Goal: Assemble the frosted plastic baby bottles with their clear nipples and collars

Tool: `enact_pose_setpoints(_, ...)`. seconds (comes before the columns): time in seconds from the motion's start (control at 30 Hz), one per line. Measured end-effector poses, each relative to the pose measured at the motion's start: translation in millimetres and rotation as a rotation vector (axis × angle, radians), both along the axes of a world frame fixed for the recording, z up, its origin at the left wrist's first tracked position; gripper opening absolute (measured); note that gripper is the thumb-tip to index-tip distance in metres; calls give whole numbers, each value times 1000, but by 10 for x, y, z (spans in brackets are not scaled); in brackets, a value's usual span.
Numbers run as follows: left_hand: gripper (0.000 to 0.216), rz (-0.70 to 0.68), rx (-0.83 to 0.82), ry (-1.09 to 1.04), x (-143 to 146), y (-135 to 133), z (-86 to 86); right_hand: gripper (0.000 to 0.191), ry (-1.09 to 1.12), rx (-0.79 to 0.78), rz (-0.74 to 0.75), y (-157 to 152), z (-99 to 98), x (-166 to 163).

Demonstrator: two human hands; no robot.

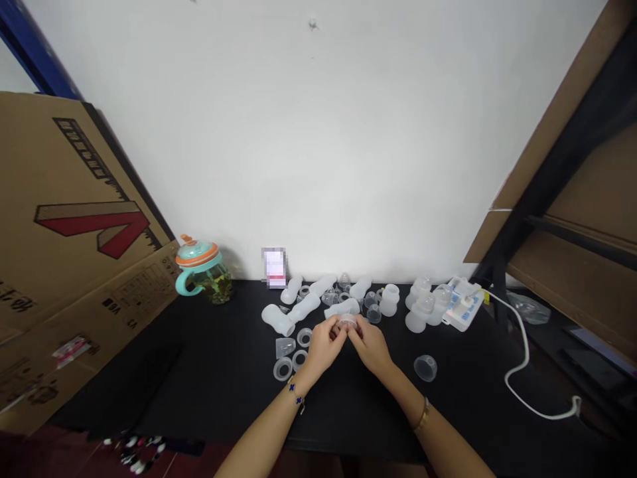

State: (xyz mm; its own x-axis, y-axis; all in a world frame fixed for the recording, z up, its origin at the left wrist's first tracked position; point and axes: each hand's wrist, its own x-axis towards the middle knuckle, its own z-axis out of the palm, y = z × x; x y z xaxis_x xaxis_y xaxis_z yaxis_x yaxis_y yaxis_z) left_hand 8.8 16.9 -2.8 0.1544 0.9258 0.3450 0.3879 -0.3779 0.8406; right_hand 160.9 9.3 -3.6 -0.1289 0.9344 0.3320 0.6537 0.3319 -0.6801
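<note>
My left hand (324,345) and my right hand (371,345) meet over the black table (223,372), fingers pinched together on a small translucent plastic piece (347,322). Several milky plastic bottle parts (298,309) lie just beyond the hands. Clear rings (283,368) and a small cup piece (284,346) sit left of my left hand. A clear dome cap (425,367) rests right of my right wrist. A bracelet shows on each wrist.
A teal and orange lidded cup (202,272) stands at the back left beside a leaning cardboard box (74,252). A white power strip (465,304) with its cable (522,372) lies at the right. A wooden shelf frame (557,199) rises on the right.
</note>
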Motion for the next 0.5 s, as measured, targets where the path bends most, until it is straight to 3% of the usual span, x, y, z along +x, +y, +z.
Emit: enact_pose_setpoints(0.5, 20, 23, -26, -31, 9, 12, -16, 23, -20, -50, -36, -30, 70, -11)
